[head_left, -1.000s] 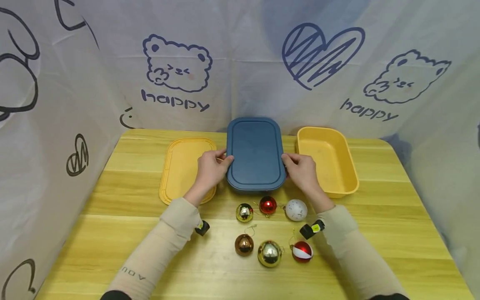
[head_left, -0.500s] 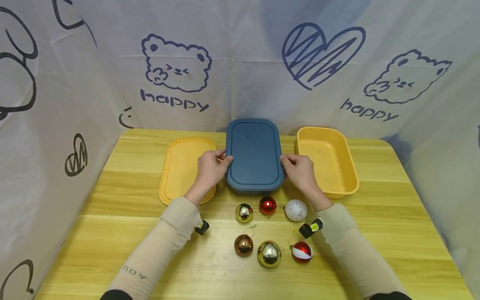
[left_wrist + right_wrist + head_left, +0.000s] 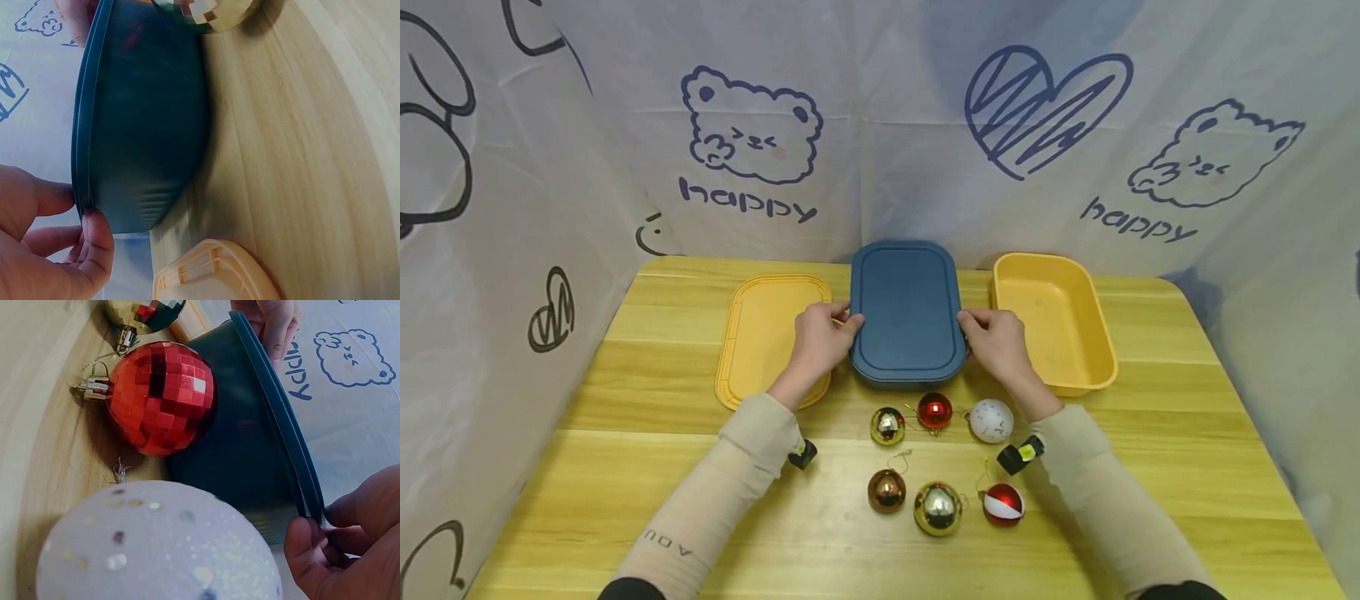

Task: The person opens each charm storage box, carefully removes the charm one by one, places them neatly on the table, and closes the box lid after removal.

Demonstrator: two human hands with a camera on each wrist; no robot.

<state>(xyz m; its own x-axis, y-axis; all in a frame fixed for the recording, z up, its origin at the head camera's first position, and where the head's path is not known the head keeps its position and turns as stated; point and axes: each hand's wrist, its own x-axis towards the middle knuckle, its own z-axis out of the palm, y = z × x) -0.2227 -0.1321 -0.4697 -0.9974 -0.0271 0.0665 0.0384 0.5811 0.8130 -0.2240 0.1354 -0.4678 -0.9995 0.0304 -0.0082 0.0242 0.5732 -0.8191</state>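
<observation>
A dark blue box (image 3: 147, 119) stands at the table's back middle, its matching blue lid (image 3: 906, 312) lying on top. My left hand (image 3: 822, 335) pinches the lid's left rim between thumb and fingers. On the opposite side, my right hand (image 3: 1000, 340) pinches the right rim the same way. In both wrist views the lid's edge sits against the box rim. Just in front of the box lie a gold bauble (image 3: 887, 426), a red faceted bauble (image 3: 164, 398) and a white speckled bauble (image 3: 156, 550). What the box holds is hidden.
A yellow lid (image 3: 767, 333) lies flat left of the blue box. To the right stands an open yellow box (image 3: 1052, 325). Nearer the front lie a brown bauble (image 3: 887, 491), a larger gold bauble (image 3: 937, 508) and a red-and-white bauble (image 3: 1003, 505). A white printed cloth (image 3: 910, 167) hangs behind.
The blue lid has shifted slightly toward me and a little left, with both hands still pinching its sides. The baubles and yellow pieces have stayed in place.
</observation>
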